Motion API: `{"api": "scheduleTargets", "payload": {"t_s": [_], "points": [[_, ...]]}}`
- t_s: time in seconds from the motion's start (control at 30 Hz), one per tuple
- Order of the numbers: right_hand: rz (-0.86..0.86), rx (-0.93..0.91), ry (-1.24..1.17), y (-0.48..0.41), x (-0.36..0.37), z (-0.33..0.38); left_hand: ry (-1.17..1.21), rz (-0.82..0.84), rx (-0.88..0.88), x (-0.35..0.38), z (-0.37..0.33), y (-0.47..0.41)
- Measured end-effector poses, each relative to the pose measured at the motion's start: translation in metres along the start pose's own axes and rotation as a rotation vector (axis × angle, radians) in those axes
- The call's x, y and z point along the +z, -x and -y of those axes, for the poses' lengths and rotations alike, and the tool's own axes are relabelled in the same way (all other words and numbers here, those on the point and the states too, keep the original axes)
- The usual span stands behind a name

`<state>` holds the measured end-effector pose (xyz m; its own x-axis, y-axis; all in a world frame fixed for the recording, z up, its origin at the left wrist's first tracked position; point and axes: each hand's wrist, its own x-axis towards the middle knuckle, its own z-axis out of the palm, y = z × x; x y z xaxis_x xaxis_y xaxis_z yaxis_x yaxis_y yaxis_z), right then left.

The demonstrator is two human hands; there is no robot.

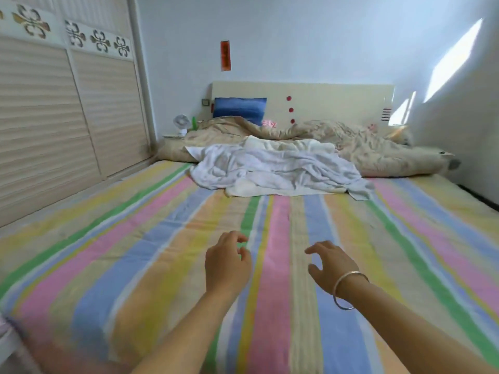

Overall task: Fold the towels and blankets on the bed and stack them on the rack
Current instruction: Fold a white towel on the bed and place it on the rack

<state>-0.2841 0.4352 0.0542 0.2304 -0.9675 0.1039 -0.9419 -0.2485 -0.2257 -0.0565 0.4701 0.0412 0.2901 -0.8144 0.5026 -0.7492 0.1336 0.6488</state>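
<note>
Crumpled white towels (275, 168), striped bed (135, 252)

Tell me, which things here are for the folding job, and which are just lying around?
For the job: crumpled white towels in the middle of the bed; beige patterned blanket bunched by the headboard; left hand and right hand, both empty.

Just lying about: blue pillow; small fan; green bottle; red paper strip above the headboard.
</note>
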Motion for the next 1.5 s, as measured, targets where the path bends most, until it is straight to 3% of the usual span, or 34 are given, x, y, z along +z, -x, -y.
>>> {"api": "scheduleTargets", "payload": {"t_s": [0.17, 0.3, 0.5, 0.8, 1.0, 1.13, 1.33, 1.5], "points": [[-0.001, 0.097, -0.007, -0.036, 0.0, -0.093, -0.005, 0.096, 0.046, 0.088, -0.052, -0.027], [0.0, 0.15, -0.028, -0.081, 0.016, -0.138, -0.102, 0.228, 0.031, 0.148, -0.048, -0.051], [-0.006, 0.168, 0.028, -0.168, 0.049, -0.179, -0.244, 0.256, -0.084, 0.224, -0.021, -0.11], [-0.023, 0.219, 0.038, -0.281, 0.06, -0.229, -0.352, 0.373, -0.069, 0.347, -0.013, -0.206], [-0.143, 0.207, 0.001, -0.385, 0.055, -0.258, -0.289, 0.366, 0.073, 0.415, -0.011, -0.297], [-0.275, 0.156, 0.046, -0.453, 0.071, -0.258, -0.477, 0.244, 0.017, 0.458, 0.03, -0.29], [-0.245, 0.135, 0.094, -0.519, 0.096, -0.256, -0.597, 0.11, -0.012, 0.492, 0.03, -0.331], [-0.239, 0.202, -0.035, -0.569, 0.112, -0.266, -0.495, 0.074, -0.034, 0.496, 0.039, -0.33]]}}
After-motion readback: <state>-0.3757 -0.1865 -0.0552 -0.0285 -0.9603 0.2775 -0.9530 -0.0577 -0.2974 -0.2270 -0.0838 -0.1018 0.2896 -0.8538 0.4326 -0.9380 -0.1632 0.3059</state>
